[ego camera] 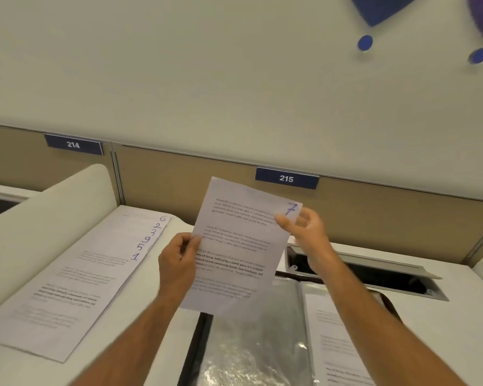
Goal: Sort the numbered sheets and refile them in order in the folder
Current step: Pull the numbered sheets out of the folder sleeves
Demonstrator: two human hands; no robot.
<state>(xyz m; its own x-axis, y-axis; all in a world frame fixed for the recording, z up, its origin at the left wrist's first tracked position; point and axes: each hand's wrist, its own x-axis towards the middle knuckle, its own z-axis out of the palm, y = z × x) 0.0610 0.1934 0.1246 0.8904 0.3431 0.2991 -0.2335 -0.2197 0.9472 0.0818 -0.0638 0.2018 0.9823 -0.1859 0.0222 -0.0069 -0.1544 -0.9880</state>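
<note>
Down by the person's arms lies the open folder [251,344], its clear sleeves shining on the tabletop [162,366]. Above it, sheet 7 [234,246] is held up, tilted. Left hand [177,263] pinches its left edge; right hand [301,227] nips the top right corner, fingers [283,220] curled. Fanned sheets [76,277] lie left, numbers reading perhaps 6, 2, 3, 9, 5, 1.

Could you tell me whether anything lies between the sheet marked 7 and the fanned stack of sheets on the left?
Nothing visible does. The sheet marked 7 is held up by the left hand and right hand, and the desk between it and the fanned stack shows only bare surface. The open folder lies below, off that path.
</note>
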